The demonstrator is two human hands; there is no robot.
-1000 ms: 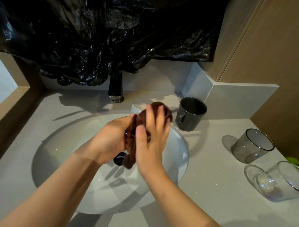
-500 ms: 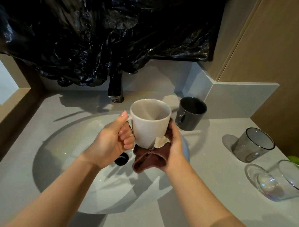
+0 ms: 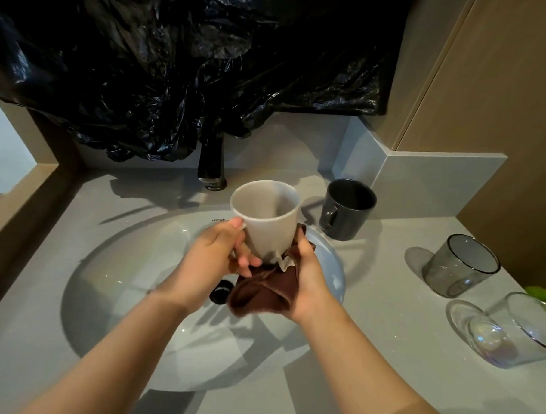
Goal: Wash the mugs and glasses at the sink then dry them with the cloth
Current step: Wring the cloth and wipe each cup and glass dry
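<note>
Hands share a white mug [image 3: 271, 225]: left hand [image 3: 213, 260] grips its handle, right hand [image 3: 309, 277] cups it through brown cloth [image 3: 261, 292]

Held both forearms forward; gripped the mug [image 3: 268, 220] in the left hand [image 3: 217, 257], cupped the cloth [image 3: 261, 293] in the right hand [image 3: 309, 282].

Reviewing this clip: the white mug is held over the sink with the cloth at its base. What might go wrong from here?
1. The left hand holds the white mug by its handle while the right hand presses the cloth under its base. A slip would likely drop it into the sink.
2. The dark mug stands close behind the right hand, so a wide wiping motion might knock it.
</note>
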